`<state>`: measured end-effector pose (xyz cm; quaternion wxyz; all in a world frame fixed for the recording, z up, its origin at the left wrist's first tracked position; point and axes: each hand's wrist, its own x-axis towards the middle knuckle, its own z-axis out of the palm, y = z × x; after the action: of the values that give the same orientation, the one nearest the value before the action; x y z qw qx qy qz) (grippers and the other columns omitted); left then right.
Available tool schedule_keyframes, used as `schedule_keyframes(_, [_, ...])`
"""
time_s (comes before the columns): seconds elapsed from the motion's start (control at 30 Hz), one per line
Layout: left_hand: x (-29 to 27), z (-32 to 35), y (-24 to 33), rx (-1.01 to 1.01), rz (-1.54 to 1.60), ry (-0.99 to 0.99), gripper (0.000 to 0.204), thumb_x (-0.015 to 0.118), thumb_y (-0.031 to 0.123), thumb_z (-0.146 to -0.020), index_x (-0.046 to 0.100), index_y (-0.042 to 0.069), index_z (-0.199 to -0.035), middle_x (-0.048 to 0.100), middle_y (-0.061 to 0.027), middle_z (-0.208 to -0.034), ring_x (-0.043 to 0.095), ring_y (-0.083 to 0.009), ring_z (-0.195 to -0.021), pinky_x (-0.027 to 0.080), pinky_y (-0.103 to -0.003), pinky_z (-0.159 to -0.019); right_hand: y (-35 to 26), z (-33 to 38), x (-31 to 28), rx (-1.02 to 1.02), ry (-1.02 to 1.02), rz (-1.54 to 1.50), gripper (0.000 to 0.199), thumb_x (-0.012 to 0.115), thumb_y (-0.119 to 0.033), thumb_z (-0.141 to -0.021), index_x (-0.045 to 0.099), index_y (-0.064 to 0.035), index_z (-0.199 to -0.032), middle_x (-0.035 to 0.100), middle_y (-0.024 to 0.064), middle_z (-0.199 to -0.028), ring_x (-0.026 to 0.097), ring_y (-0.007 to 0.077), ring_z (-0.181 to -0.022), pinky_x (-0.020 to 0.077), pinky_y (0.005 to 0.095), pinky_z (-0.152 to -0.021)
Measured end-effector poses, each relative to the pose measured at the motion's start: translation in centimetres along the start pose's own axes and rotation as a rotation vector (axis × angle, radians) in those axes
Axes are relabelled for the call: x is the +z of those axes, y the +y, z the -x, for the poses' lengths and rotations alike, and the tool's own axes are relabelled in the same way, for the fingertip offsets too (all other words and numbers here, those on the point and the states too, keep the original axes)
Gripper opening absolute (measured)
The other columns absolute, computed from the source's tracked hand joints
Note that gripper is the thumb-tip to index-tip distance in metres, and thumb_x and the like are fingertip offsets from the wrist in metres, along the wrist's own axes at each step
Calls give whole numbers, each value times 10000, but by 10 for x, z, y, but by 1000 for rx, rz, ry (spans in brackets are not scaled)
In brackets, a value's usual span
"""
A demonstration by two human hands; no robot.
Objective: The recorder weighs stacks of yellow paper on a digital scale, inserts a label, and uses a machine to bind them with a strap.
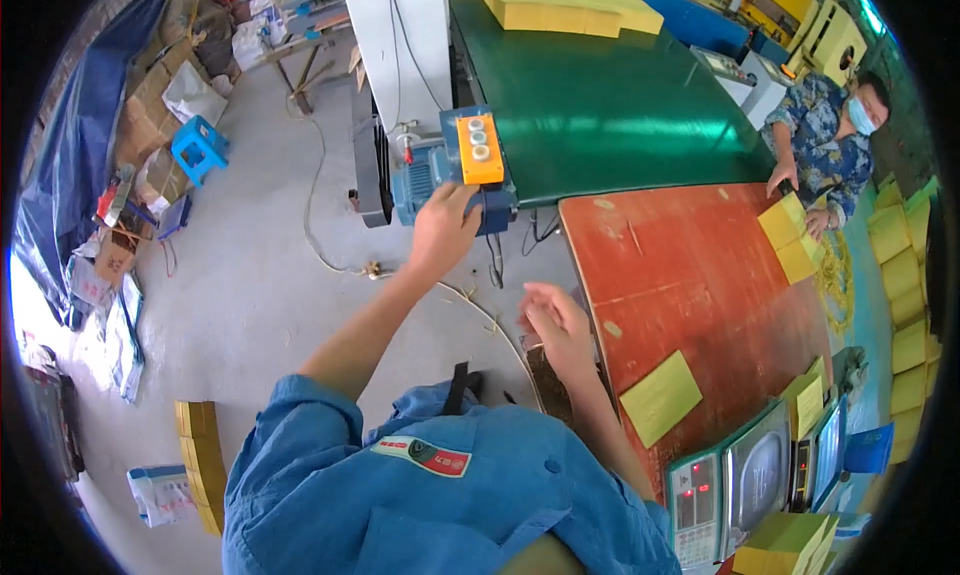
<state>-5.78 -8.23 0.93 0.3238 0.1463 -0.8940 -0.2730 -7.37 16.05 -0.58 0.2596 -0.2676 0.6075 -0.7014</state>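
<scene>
Orange control box: upright rectangular face, three round pale buttons in a column, any marks on them too small to read. Located above the blue motor, beside the green conveyor belt.

Left hand: arm extended forward, back of hand up, fingers bent at the box's lower end. Gripping or only touching: cannot tell.

Right hand: raised just beside the left edge of the red table; fingers loosely curled, nothing held.

On table: flat yellow sheet, slightly skewed. Nearby scale: printed keypad, display lit red.

Chest patch, red and white with print, on blue jacket.

Far side: masked co-worker, both hands at yellow stacks.
</scene>
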Motion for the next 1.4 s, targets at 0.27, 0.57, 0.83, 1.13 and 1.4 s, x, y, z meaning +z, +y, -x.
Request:
schedule_keyframes(0.27, [44,-73,-58,137,-241,-99,492,714,74,-701,559,76,-1168,557,-138,-1047,537,-349,-1015,494,-422,-844,23,-164,33,-228,65,563,497,603,-95,-839,488,-37,-1319,622,170,-1157,657,271,-820,519,373,-752])
schedule_keyframes(0.57, [37,-78,-64,186,-302,-79,335,673,124,-746,640,106,-1079,558,-93,-1134,524,-295,-1099,446,-416,-876,48,-231,53,-340,166,723,456,593,-55,-812,525,-43,-1262,628,182,-1106,629,339,-970,504,418,-851])
schedule_keyframes(0.83, [33,-86,-66,170,-366,-212,292,656,139,-758,646,102,-1047,556,-98,-1143,519,-292,-1103,438,-412,-867,38,-245,65,-196,229,988,342,537,-112,-838,585,-80,-1175,635,142,-1006,625,340,-917,502,453,-771])
schedule_keyframes(1.13, [44,-86,-74,187,-415,-244,298,629,170,-780,619,99,-1069,654,-121,-794,646,-311,-761,519,-430,-622,36,-243,63,-180,208,951,369,509,-155,-871,561,-64,-1225,670,223,-975,646,391,-908,505,489,-772])
schedule_keyframes(1.4, [44,-75,-75,83,-402,-291,457,609,166,-803,552,131,-1255,666,-156,-708,667,-338,-645,518,-452,-555,43,-229,58,-40,134,740,519,504,-168,-868,447,-69,-1374,661,270,-909,641,449,-817,500,527,-754])
